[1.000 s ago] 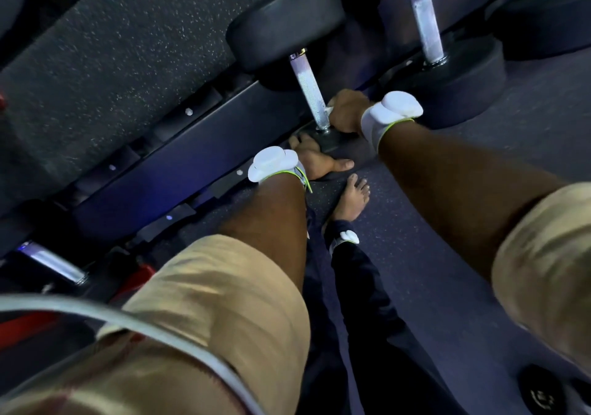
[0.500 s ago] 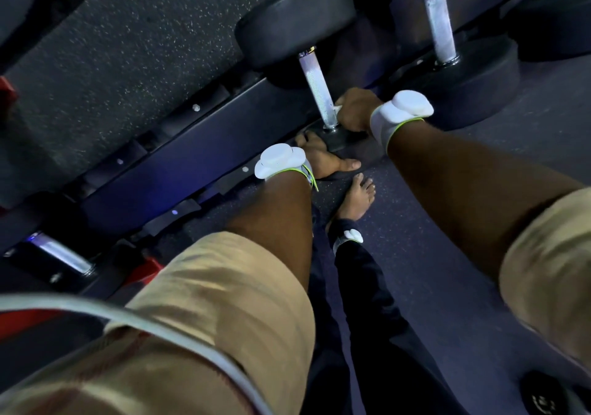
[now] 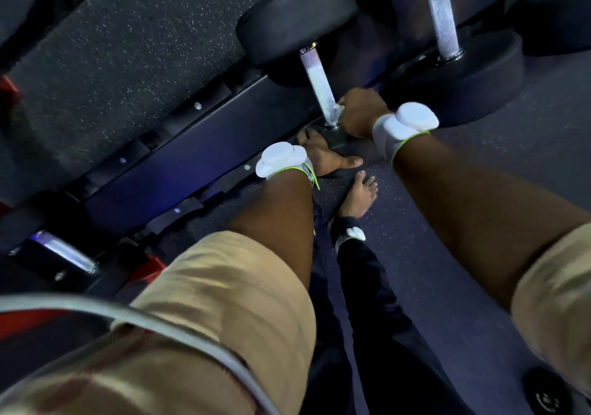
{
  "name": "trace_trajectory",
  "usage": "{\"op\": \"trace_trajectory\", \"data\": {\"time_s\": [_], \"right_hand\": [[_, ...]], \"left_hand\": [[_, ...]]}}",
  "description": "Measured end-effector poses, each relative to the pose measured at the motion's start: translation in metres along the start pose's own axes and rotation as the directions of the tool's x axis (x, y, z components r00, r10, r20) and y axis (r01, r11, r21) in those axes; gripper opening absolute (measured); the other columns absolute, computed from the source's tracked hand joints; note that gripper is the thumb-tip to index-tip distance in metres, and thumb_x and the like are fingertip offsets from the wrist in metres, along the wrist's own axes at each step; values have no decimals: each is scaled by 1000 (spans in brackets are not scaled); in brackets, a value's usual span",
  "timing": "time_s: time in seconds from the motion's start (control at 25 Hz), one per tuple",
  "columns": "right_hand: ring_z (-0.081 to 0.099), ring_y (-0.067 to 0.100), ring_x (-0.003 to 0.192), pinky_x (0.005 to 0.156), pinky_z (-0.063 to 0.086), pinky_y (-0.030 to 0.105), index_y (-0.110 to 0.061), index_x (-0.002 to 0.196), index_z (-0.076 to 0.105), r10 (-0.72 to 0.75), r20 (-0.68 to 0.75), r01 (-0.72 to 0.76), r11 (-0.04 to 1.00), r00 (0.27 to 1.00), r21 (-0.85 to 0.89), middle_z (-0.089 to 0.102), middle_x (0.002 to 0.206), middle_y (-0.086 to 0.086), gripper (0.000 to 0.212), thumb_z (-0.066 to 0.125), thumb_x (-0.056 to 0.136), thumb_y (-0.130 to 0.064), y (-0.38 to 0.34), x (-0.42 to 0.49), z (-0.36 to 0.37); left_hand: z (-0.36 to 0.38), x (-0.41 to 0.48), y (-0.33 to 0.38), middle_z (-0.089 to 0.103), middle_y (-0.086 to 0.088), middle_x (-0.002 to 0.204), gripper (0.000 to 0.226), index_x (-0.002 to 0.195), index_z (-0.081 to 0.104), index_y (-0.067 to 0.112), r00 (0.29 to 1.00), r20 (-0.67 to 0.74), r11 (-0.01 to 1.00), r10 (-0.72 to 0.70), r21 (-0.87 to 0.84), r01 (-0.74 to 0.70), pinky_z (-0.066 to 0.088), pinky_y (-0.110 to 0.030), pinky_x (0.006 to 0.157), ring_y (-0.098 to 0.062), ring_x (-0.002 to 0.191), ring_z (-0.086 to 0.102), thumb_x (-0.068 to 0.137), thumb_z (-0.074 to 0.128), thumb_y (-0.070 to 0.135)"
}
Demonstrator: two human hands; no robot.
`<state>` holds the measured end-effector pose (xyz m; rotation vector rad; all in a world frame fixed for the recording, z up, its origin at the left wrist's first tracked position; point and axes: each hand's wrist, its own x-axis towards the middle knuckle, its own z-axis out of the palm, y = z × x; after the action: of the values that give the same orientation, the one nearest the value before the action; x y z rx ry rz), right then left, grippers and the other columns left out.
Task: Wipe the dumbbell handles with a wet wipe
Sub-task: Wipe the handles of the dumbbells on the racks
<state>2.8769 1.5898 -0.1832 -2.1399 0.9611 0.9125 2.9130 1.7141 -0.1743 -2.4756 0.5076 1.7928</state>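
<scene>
— Anything different from a second ago?
— Hardly. Finding the right hand (image 3: 361,112) parked where before, low on the dumbbell handle (image 3: 318,80), just above the near weight head (image 3: 340,141). Only a slight drift of the view to the right.
— And the fingers there?
— Curled round the bar, pinching the wet wipe (image 3: 337,106) against the knurled metal. Only a white scrap of wipe peeking out on the bar side.
— The other side?
— Down beside the rack rail (image 3: 192,152), seeing the left hand (image 3: 323,157) laid against that near head, thumb stretched out along the floor (image 3: 559,120). Cannot tell how the remaining fingers lie: tucked out of sight behind the head.
— Bracing, then?
— Probably: steadying the dumbbell against rolling or sliding during the rubbing.
— Meaning what for the job?
— No stroke upward yet, judging by position. Seemingly still working the bottom end of this handle. Leaves the long shiny stretch up to the far weight head (image 3: 297,18) to cover, at a guess.
— Then?
— Sliding the wipe up the bar with the same wrapped grip, most likely, and twisting round the metal to reach the back.
— And the neighbour?
— Second dumbbell handle (image 3: 441,12) standing just to the right, touched by neither hand. Likely next in line.
</scene>
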Motion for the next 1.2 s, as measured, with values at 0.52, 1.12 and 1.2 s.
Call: {"op": "trace_trajectory", "data": {"time_s": [0.52, 1.12, 1.2], "right_hand": [[60, 30, 106, 87, 50, 37, -47, 127, 55, -610, 210, 642, 684, 764, -346, 64, 126, -1, 47, 31, 88, -58, 5, -10, -31], [69, 29, 84, 58, 40, 30, -11, 95, 72, -383, 318, 475, 443, 867, -760, 69, 90, 6, 20, 54, 90, -16, -33, -9, -11], [68, 32, 88, 62, 40, 33, -10, 95, 71, -397, 286, 450, 425, 872, -785, 71, 96, 7, 20, 52, 92, -17, -31, -14, -10]], "left_hand": [[22, -7, 8, 23, -14, 154, 153, 148, 19, 6, 973, -144, 929, -183, -348, 123, 30, -44, 116, -30, 142, 29, 29, 82, 79], [25, 0, 2, 30, -8, 148, 162, 148, 23, 12, 982, -135, 944, -135, -320, 85, 27, -45, 116, -30, 140, 25, 12, 63, 92], [23, 0, 1, 30, -7, 147, 156, 149, 25, 15, 984, -133, 952, -116, -298, 71, 27, -46, 117, -31, 141, 24, 20, 67, 91]]}}
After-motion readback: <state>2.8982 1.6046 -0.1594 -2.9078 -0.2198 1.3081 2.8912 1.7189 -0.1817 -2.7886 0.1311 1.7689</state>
